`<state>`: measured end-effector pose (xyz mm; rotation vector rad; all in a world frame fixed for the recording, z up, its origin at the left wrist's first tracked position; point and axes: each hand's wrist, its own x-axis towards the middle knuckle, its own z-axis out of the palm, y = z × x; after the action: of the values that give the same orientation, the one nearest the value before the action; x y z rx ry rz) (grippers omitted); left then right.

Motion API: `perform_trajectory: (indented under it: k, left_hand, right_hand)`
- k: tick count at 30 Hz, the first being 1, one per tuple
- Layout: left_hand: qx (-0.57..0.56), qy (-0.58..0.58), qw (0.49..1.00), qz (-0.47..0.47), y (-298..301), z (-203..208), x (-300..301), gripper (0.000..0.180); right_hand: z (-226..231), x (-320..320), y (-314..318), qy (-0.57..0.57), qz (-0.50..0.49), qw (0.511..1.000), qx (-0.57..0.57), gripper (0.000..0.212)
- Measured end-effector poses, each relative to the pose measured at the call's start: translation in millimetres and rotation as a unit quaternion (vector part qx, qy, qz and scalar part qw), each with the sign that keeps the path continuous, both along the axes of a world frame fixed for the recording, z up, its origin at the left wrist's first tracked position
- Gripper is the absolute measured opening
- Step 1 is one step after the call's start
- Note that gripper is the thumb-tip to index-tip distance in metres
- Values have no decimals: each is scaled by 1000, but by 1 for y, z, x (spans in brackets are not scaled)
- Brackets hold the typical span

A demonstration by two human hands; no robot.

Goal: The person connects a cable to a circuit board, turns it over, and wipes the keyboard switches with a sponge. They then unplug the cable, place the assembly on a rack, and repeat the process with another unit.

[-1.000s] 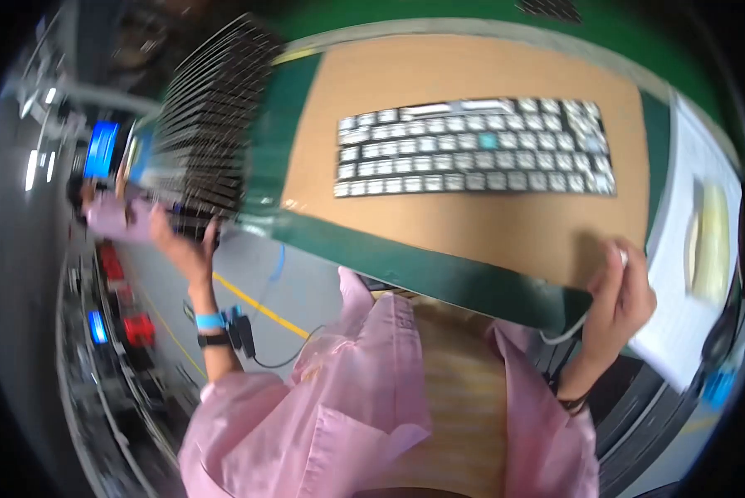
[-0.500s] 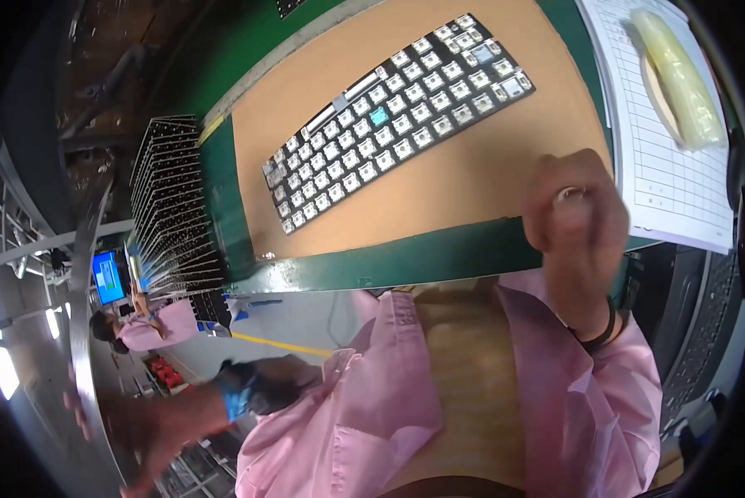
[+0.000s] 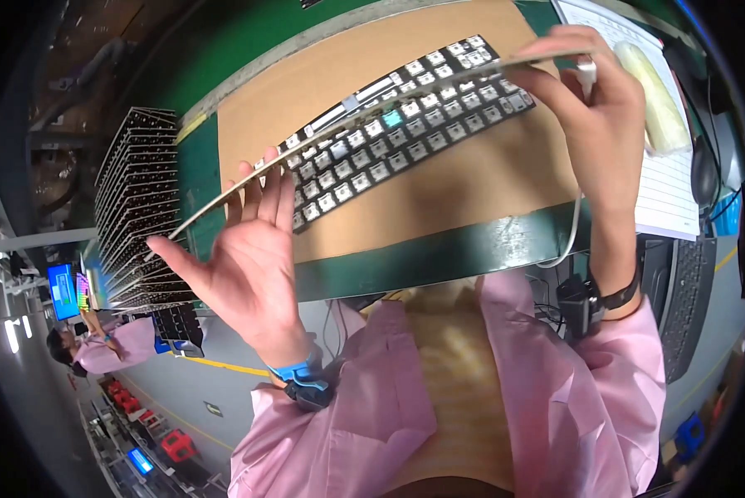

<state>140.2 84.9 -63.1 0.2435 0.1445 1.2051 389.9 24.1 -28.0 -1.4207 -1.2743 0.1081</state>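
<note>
My right hand (image 3: 600, 108) is raised over the far right of the work mat, its thumb and fingers closed on one end of a thin board (image 3: 364, 108). The board shows almost edge-on and slants down to the left. My left hand (image 3: 252, 257) is palm up with its fingers stretched and spread. Its fingers cross the board's edge, and its thumb is by the left end; whether they bear its weight I cannot tell. Behind the board lies a keyboard assembly (image 3: 397, 153), black with rows of white switches and one cyan switch, partly hidden by it.
The brown mat (image 3: 472, 191) covers a green bench (image 3: 505, 236). A tall stack of black boards (image 3: 136, 199) stands at the left. On the right are a printed form (image 3: 659, 191), a pale wrapped roll (image 3: 650, 95) and a black mouse (image 3: 704, 170). A co-worker (image 3: 119, 344) sits beyond the stack.
My right hand has gone from a fist near the mat's right edge up to the far right, now with the board. My left hand has come up from the lower left to the board.
</note>
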Motion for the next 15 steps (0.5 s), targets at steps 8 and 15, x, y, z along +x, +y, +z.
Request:
perform_trajectory:
  k: [8,15]
  left_hand:
    - [24,385,890,245,26,-47,-59,47]
    - [113,764,608,182,21,9,-52,20]
  right_hand:
    - [-17,1,64,34,39,984,-169,14]
    - [-24,55,85,28,44,947,-317,31]
